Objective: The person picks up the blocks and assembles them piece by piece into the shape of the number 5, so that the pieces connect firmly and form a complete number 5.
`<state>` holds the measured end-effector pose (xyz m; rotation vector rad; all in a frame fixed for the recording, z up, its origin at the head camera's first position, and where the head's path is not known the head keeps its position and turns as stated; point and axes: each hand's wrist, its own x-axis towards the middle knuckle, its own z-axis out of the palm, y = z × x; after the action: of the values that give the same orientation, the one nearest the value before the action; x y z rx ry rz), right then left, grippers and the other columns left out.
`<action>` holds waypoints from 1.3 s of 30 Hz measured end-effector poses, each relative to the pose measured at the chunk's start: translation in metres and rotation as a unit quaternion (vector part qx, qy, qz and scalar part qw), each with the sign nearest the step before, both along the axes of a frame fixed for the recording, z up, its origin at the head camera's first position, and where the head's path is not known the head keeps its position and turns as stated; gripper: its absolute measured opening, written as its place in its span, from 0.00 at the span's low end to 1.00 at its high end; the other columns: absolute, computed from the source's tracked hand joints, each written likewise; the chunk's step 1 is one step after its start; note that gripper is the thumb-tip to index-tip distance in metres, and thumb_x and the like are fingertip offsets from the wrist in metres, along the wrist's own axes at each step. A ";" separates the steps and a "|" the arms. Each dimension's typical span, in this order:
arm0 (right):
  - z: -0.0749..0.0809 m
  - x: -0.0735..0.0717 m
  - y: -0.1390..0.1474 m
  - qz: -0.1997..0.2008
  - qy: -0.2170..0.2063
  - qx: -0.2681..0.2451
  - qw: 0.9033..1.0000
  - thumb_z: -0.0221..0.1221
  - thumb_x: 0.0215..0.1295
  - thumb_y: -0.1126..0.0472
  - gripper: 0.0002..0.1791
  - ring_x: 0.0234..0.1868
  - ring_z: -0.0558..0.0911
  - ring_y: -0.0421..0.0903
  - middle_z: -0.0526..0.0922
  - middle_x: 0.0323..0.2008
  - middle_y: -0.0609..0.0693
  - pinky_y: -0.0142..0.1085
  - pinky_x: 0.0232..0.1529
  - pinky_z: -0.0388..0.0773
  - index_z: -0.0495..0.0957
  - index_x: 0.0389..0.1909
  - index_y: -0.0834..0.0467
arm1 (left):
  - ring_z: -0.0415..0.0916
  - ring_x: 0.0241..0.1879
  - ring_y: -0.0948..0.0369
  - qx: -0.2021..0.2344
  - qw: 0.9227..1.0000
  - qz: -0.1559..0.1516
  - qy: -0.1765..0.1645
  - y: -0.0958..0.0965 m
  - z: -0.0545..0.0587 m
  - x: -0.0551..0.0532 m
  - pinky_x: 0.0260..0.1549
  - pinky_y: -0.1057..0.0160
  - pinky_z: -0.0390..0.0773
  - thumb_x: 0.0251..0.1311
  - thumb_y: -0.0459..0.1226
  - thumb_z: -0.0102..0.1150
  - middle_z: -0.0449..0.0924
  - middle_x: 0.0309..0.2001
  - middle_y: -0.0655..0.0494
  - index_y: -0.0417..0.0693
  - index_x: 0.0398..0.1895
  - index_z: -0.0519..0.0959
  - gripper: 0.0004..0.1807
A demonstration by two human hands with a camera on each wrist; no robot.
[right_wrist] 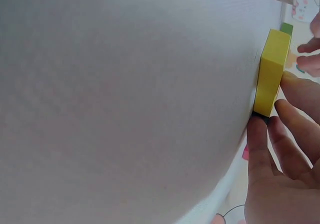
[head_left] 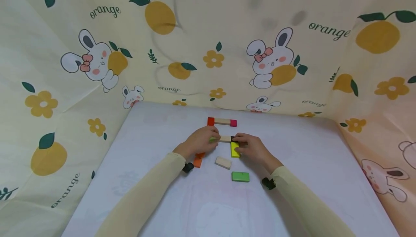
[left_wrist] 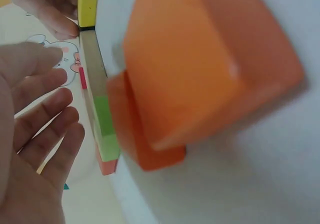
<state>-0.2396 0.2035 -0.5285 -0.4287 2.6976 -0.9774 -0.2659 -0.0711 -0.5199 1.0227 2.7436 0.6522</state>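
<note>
My left hand (head_left: 202, 139) hovers over the left side of a block layout, its fingers loosely spread and holding nothing in the left wrist view. Beside it are a light green block (left_wrist: 106, 119) and orange blocks (left_wrist: 185, 69), partly hidden by the hand in the head view. A plain wooden block (head_left: 225, 139) runs from the green block to a small black block (head_left: 232, 139). My right hand (head_left: 251, 146) touches the black block and the side of a yellow block (right_wrist: 271, 74) with its fingertips. The yellow block lies against the black one.
Behind the hands, a red block (head_left: 211, 121), a wooden block (head_left: 222, 121) and a pink block (head_left: 233, 123) form a row. Nearer lie a loose wooden block (head_left: 223, 163) and a green block (head_left: 240, 176). A printed cloth (head_left: 195, 42) hangs behind the white table (head_left: 208, 208).
</note>
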 end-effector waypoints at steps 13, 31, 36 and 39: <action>-0.001 -0.003 0.000 0.001 -0.001 0.005 1.000 0.72 0.71 0.63 0.25 0.71 0.76 0.57 0.77 0.72 0.53 0.57 0.73 0.71 0.84 0.68 0.54 | 0.74 0.65 0.61 0.047 0.997 -0.044 -0.049 0.006 -0.007 0.037 0.69 0.57 0.73 0.69 0.47 0.73 0.79 0.63 0.62 0.52 0.63 0.88 0.22; 0.001 0.000 0.002 0.021 0.034 0.008 0.999 0.72 0.71 0.63 0.24 0.69 0.78 0.57 0.79 0.71 0.54 0.56 0.72 0.72 0.85 0.67 0.57 | 0.77 0.54 0.68 0.117 0.989 -0.001 -0.085 0.015 -0.022 0.065 0.57 0.66 0.78 0.67 0.39 0.76 0.82 0.57 0.65 0.53 0.65 0.85 0.23; 0.001 0.000 0.002 0.023 0.035 0.002 0.999 0.72 0.71 0.63 0.24 0.68 0.78 0.56 0.79 0.70 0.53 0.56 0.71 0.73 0.85 0.67 0.57 | 0.76 0.52 0.69 0.127 0.987 0.008 -0.095 0.014 -0.024 0.066 0.58 0.64 0.78 0.68 0.38 0.75 0.82 0.55 0.67 0.53 0.64 0.85 0.22; 0.001 0.001 0.002 0.023 0.035 -0.003 0.999 0.72 0.71 0.63 0.24 0.67 0.79 0.55 0.80 0.70 0.53 0.56 0.71 0.73 0.85 0.67 0.57 | 0.76 0.53 0.69 0.127 0.987 0.013 -0.100 0.014 -0.025 0.066 0.59 0.64 0.78 0.68 0.38 0.75 0.82 0.55 0.68 0.54 0.63 0.86 0.21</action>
<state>-0.2387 0.2056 -0.5278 -0.5344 2.7346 -0.9752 -0.2002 -0.0568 -0.5450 0.9121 2.5484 1.0676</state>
